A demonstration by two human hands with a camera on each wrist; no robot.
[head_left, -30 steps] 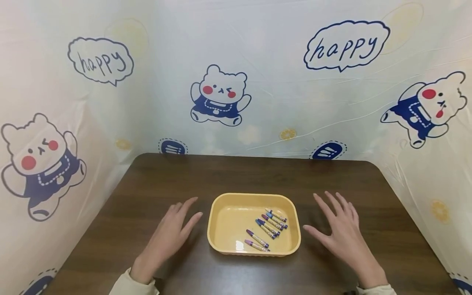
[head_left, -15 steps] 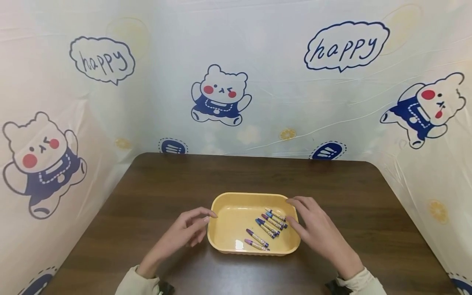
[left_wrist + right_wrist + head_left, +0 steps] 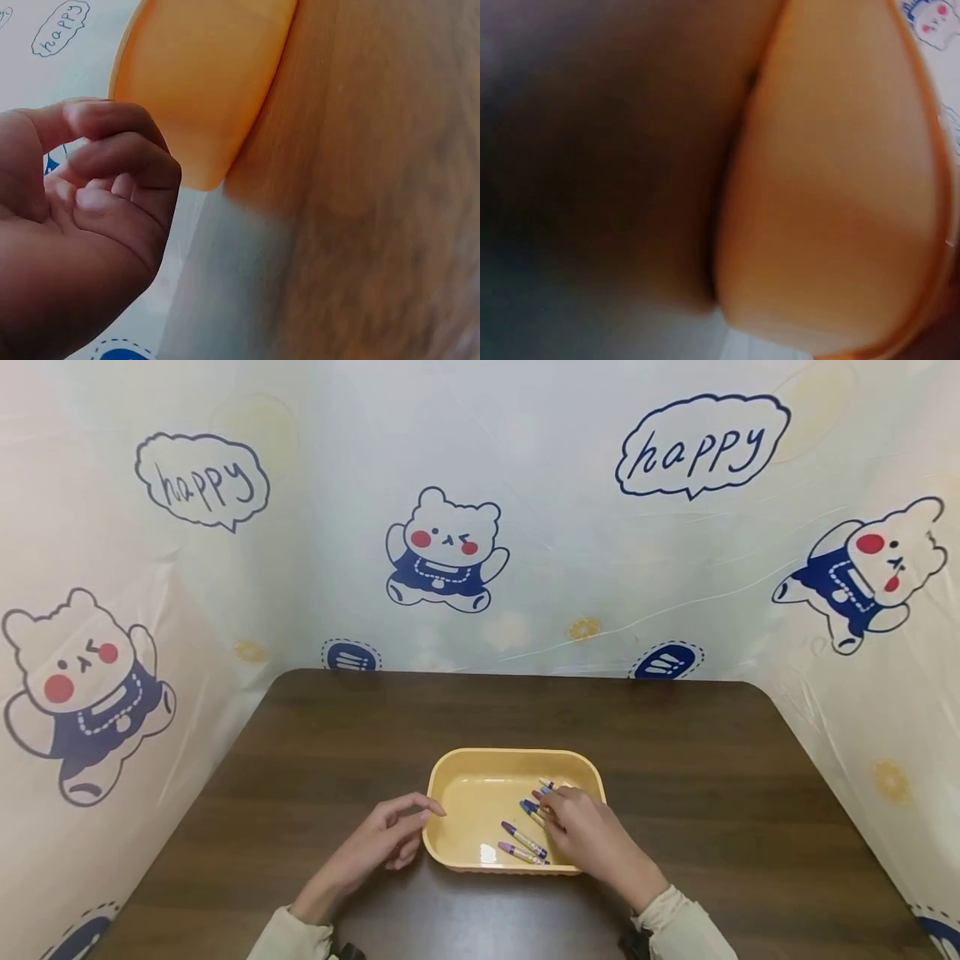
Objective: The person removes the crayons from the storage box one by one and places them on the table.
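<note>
A shallow yellow plastic tray [image 3: 472, 764] sits on the table, with several crayons lying in its right half. At the tray's left rim, my left hand [image 3: 382, 837] pinches the edge, index finger over the inside and thumb outside; the left wrist view shows the other fingers of that hand [image 3: 97, 195] curled. My right hand [image 3: 588, 835] reaches over the right rim, bent fingers down among the crayons, covering some of them. Its fingertips are hidden, so I cannot tell whether they grip a crayon. A purple crayon [image 3: 522, 839] and a pink-tipped crayon [image 3: 522, 852] lie uncovered.
The dark brown wooden table [image 3: 360, 727] extends around the tray on all sides. A pale curtain [image 3: 555, 568] printed with bears and "happy" bubbles encloses its back and sides. The right wrist view is blurred and mostly filled by the tray's outer wall [image 3: 832, 187].
Both hands have come in from beside the tray. The left hand has taken hold of the left rim; the right has moved across the right rim, down onto the crayons.
</note>
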